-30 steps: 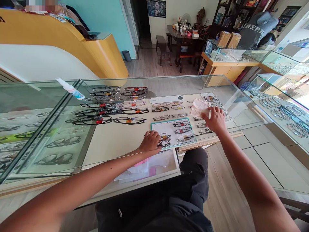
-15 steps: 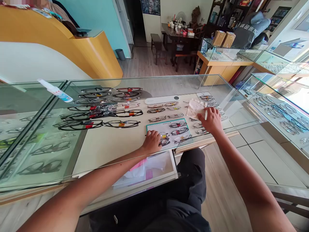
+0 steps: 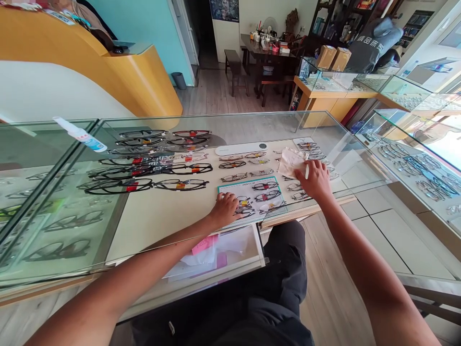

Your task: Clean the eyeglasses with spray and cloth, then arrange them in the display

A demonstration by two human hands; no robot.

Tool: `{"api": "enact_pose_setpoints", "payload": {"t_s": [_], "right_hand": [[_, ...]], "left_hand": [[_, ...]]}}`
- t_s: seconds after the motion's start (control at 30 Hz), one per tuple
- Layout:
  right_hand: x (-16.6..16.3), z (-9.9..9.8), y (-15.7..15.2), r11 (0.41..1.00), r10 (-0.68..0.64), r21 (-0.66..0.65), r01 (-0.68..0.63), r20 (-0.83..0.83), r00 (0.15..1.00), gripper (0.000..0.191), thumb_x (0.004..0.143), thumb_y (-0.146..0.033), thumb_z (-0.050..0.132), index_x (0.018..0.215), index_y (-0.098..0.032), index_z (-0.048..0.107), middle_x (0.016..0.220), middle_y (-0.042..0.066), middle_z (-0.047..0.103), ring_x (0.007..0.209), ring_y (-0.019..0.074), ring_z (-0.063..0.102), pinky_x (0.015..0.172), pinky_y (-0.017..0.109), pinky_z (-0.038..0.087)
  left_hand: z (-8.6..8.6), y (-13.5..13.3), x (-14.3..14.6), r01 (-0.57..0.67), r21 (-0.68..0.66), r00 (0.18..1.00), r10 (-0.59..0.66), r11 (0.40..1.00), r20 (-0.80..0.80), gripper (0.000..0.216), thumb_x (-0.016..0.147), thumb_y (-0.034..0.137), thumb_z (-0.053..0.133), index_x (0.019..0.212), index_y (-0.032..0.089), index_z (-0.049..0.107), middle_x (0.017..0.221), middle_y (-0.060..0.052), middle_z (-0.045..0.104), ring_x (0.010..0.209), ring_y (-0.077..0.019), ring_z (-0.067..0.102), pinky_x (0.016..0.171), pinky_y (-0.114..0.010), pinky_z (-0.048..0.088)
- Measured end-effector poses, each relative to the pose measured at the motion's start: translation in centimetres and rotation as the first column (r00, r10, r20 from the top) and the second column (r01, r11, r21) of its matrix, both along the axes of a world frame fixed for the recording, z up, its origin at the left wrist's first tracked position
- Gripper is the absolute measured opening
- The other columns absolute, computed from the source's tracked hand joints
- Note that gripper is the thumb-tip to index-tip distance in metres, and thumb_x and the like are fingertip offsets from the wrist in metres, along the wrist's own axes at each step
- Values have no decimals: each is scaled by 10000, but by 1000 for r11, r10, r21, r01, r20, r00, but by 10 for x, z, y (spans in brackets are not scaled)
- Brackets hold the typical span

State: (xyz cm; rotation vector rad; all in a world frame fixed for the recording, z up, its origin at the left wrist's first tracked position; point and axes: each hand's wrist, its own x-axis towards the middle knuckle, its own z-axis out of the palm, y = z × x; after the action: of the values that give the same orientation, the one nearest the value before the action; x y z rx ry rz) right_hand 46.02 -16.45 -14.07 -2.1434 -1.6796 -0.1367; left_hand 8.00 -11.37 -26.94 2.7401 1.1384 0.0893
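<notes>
My left hand [image 3: 226, 209] reaches inside the glass display case [image 3: 334, 139] and lies on a white tray with a teal rim [image 3: 225, 188]. Its fingers are loosely spread beside a small pair of glasses [image 3: 245, 212] on that tray. My right hand [image 3: 315, 180] rests on top of the glass. Its fingers are curled on the edge of a white cloth [image 3: 290, 161] that lies flat on the glass just beyond them. More small frames [image 3: 266, 185] lie on the tray between the two hands.
Rows of black frames [image 3: 144, 169] fill the left of the case. A spray bottle [image 3: 81, 136] lies on the glass at far left. Papers sit in a lower drawer [image 3: 216, 250]. Another case [image 3: 414, 158] stands to the right. A person in grey [image 3: 374, 41] bends behind the far counter.
The view shifted slightly left after the first frame. My left hand's fingers have loosened and spread on the tray. My right hand stays on the cloth.
</notes>
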Motion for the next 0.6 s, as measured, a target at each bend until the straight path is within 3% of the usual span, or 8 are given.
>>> {"api": "enact_pose_setpoints", "payload": {"t_s": [0.17,0.27,0.37,0.6], "right_hand": [[-1,2,-1,1000,-5,-16,5,-3,1000,582,1060,-612,534,1431,-182,661,1490,231,660,1324,452,563,1086,600,473],[-2,3,-1,1000,-10,-26,10,2,1000,593,1067,-615,525,1442,-175,654,1498,232,656,1332,452,564,1092,601,475],[-2,2,-1,1000,-10,-19,10,12,1000,585,1070,-611,521,1439,-176,654,1487,230,661,1328,451,567,1092,595,473],[-1,1,-2,1000,-1,-5,1,8,1000,569,1064,-616,530,1417,-191,665,1460,226,672,1314,449,568,1083,593,475]], "left_hand": [[2,-4,-1,-3,-15,1000,3,1000,24,387,882,565,839,896,216,672,1120,-154,709,1198,-377,597,1112,-572,384],[2,-2,1,-52,1,997,52,999,49,431,968,634,724,913,210,677,1141,-165,701,1203,-376,589,1129,-591,366],[2,4,5,-89,7,994,88,996,67,441,1033,626,636,925,202,689,1142,-167,701,1209,-375,588,1120,-593,367],[-2,7,11,-99,-6,993,100,995,68,446,1042,600,634,852,202,700,1077,-160,718,1192,-375,600,1099,-591,376]]}}
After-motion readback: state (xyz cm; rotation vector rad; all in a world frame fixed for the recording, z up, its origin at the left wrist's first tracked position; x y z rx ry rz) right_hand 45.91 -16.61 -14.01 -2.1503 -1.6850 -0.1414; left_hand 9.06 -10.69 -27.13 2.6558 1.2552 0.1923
